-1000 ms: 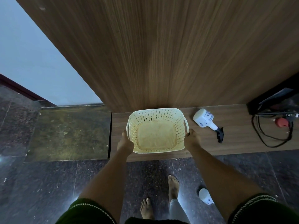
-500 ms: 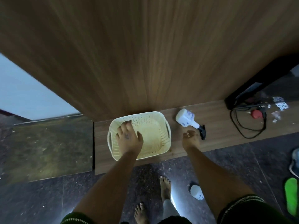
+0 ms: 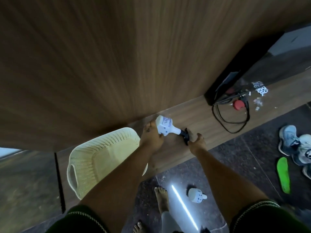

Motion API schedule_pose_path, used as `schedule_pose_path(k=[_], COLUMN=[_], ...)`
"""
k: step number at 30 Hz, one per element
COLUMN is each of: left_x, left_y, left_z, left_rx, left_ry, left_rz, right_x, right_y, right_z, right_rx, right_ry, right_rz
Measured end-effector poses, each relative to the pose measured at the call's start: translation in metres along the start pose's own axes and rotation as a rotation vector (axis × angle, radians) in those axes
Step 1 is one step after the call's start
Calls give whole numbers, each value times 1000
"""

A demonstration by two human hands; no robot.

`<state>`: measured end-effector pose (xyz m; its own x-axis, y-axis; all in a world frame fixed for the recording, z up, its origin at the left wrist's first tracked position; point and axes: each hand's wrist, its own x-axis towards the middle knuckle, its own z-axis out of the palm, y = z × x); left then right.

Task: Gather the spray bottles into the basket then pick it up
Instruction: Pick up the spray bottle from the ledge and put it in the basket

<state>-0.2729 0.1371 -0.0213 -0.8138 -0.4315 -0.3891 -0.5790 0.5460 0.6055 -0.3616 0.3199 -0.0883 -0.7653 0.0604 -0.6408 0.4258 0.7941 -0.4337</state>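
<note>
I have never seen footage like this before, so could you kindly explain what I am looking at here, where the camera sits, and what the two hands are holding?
No machine is involved: a person wears a wide-angle camera on the head, looking forward and down, so you see their own arms and bare feet. The left hand grips the body of a white spray bottle, and the right hand holds its black trigger end. Beside them, on a low wooden ledge, stands an empty cream basket with perforated walls. A second white bottle lies on the dark floor near the feet. Further right are black cables, shoes and a green insole.
</note>
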Motion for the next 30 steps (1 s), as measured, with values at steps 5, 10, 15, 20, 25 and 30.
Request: schedule_pose_path(k=[5,10,15,20,25,30], left_x=[35,55,64,66,65,60], left_y=[3,-4,-11,-11,-14,-11], left_z=[13,33,45,52,57,40], left_rx=[4,-46,-69,-87,-117,-150], left_ry=[-56,-90,-126,-126,-83,-22], left_rz=[-115,-169,-189,-169,-198,-240], right_x=[27,41,47,47,47,23], right_y=[-7,-8,-5,-5,-1,-7], right_z=[1,8,13,21,33,27], right_rx=[-13,-27,26,69,161,194], right_ry=[-80,-97,-92,-93,-105,-12], right_rz=[1,15,35,-14,49,35])
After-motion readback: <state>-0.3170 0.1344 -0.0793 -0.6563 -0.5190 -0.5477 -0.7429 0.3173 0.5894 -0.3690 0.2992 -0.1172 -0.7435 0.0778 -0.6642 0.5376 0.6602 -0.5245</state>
